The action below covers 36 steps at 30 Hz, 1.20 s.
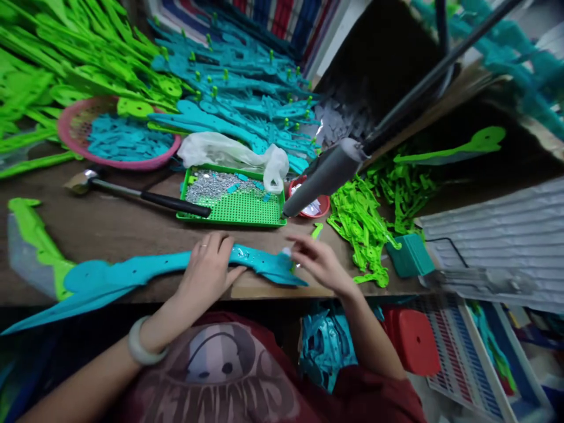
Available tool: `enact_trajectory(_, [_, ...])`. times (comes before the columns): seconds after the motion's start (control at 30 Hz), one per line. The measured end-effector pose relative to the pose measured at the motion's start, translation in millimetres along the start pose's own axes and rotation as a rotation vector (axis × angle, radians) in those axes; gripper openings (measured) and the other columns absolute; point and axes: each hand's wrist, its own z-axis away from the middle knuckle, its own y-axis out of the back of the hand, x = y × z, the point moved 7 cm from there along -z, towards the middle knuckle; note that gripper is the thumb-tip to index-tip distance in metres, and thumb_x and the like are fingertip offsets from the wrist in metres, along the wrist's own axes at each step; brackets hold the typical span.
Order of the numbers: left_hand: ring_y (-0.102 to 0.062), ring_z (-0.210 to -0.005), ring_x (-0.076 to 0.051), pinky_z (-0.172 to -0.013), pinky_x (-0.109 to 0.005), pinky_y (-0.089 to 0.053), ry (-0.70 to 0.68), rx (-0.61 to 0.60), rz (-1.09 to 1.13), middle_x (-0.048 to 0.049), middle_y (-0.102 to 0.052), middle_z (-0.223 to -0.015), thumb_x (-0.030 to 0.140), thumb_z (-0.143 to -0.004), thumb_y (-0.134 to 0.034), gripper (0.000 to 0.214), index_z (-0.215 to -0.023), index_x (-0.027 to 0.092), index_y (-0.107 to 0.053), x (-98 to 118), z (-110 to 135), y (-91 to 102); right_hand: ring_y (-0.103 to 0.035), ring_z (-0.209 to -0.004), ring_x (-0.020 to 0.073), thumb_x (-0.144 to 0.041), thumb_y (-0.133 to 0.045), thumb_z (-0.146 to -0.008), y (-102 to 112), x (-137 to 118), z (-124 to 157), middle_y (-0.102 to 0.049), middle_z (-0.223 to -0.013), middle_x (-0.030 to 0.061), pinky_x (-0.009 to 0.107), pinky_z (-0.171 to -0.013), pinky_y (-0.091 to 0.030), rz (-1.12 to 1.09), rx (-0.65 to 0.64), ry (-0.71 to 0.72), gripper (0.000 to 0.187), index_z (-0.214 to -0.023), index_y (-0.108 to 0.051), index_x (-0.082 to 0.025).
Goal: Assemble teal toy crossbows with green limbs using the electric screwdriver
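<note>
A long teal plastic blade-shaped piece [145, 270] lies along the front edge of the wooden table [123, 226]. My left hand [209, 267] lies over its middle with the fingers curled down on it, pressing it to the table. My right hand [319, 261] is at the piece's right end, fingers pinched on a small pale thing I cannot make out; the hand is blurred by motion. A small green plastic bit [316, 230] lies just beyond that hand.
A green tray [238, 208] of small silvery parts, a hammer [132, 192], a pink basket [66, 126] of teal pieces and a red dish [324, 205] stand behind. Heaps of green [66, 53] and teal [247, 88] parts fill the back. A grey tool nozzle [326, 173] hangs at right.
</note>
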Motion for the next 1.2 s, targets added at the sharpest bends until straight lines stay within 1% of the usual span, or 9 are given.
enact_trajectory(0.1, [-0.058,-0.111,-0.038,-0.092,-0.048,-0.050,0.003,-0.006,0.015,-0.0192,-0.061,-0.119,0.034,-0.082,-0.077,0.043,-0.114,0.011,-0.059,-0.7,0.8,-1.0,-0.065,-0.096,0.0199,-0.019,-0.049,-0.101,-56.7,-29.5,-8.3,-0.070,-0.105,0.0098,0.030,-0.083,-0.050,0.281,-0.270,0.147,0.027,-0.124,-0.063,-0.015])
enact_trajectory(0.17, [-0.058,-0.112,-0.038,-0.093,-0.048,-0.050,-0.006,0.003,0.037,-0.0191,-0.061,-0.120,0.033,-0.082,-0.078,0.043,-0.113,0.011,-0.060,-0.8,1.5,-1.3,-0.066,-0.095,0.0233,-0.014,-0.049,-0.099,-77.0,-34.0,-24.4,-0.070,-0.104,0.0143,0.033,-0.082,-0.049,0.560,-0.387,0.155,0.020,-0.112,-0.064,-0.011])
enact_trajectory(0.23, [-0.059,-0.112,-0.038,-0.094,-0.048,-0.050,-0.026,0.017,0.058,-0.0189,-0.062,-0.121,0.032,-0.081,-0.079,0.043,-0.114,0.011,-0.060,-0.1,2.4,-1.1,-0.066,-0.087,0.0241,-0.012,-0.048,-0.099,-82.4,-35.5,-38.8,-0.070,-0.097,0.0152,0.033,-0.077,-0.047,0.775,-0.476,0.139,0.017,-0.107,-0.062,-0.010])
enact_trajectory(0.33, [-0.060,-0.109,-0.037,-0.094,-0.049,-0.050,-0.043,0.029,0.057,-0.0184,-0.065,-0.117,0.030,-0.081,-0.079,0.042,-0.114,0.011,-0.061,0.6,3.6,-1.0,-0.066,-0.080,0.0225,-0.010,-0.046,-0.100,-77.5,-41.9,-47.6,-0.070,-0.089,0.0125,0.031,-0.072,-0.043,0.864,-0.577,0.192,0.017,-0.104,-0.062,-0.010])
enact_trajectory(0.43, [-0.062,-0.106,-0.037,-0.093,-0.050,-0.050,-0.043,0.052,0.061,-0.0182,-0.067,-0.112,0.028,-0.081,-0.078,0.041,-0.114,0.010,-0.062,1.1,4.3,-0.3,-0.062,-0.077,0.0183,-0.009,-0.052,-0.096,-68.0,-42.2,-48.5,-0.069,-0.087,0.0082,0.027,-0.068,-0.039,0.735,-0.577,0.230,0.012,-0.094,-0.062,-0.014])
enact_trajectory(0.53, [-0.062,-0.105,-0.036,-0.094,-0.050,-0.049,-0.051,0.077,0.077,-0.0180,-0.068,-0.111,0.027,-0.081,-0.078,0.043,-0.116,0.008,-0.061,2.0,4.8,0.2,-0.058,-0.074,0.0154,-0.008,-0.058,-0.091,-60.0,-35.2,-47.6,-0.066,-0.083,0.0043,0.025,-0.066,-0.038,0.531,-0.449,0.263,0.010,-0.086,-0.061,-0.016])
enact_trajectory(0.7, [-0.063,-0.103,-0.036,-0.093,-0.050,-0.049,-0.059,0.080,0.061,-0.0175,-0.069,-0.110,0.026,-0.081,-0.076,0.041,-0.115,0.009,-0.062,2.3,5.0,-1.2,-0.065,-0.084,0.0163,-0.020,-0.058,-0.097,-48.9,-15.9,-47.3,-0.072,-0.089,0.0056,0.030,-0.080,-0.051,0.090,-0.235,0.249,0.010,-0.093,-0.066,-0.017])
enact_trajectory(0.83, [-0.062,-0.106,-0.036,-0.095,-0.050,-0.049,-0.062,0.085,0.062,-0.0185,-0.068,-0.113,0.027,-0.083,-0.074,0.042,-0.118,0.007,-0.061,2.5,4.9,-1.0,-0.064,-0.111,0.0202,-0.029,-0.062,-0.098,-55.4,-10.2,-49.6,-0.066,-0.117,0.0122,0.039,-0.099,-0.052,-0.157,-0.344,0.331,0.016,-0.094,-0.072,-0.017])
enact_trajectory(1.2, [-0.062,-0.107,-0.037,-0.096,-0.051,-0.048,-0.052,0.078,0.073,-0.0192,-0.068,-0.113,0.025,-0.082,-0.075,0.043,-0.118,0.005,-0.062,3.3,3.7,-0.3,-0.060,-0.111,0.0195,-0.031,-0.057,-0.101,-62.0,-5.6,-53.1,-0.058,-0.115,0.0118,0.039,-0.097,-0.053,-0.174,-0.434,0.386,0.021,-0.101,-0.073,-0.018])
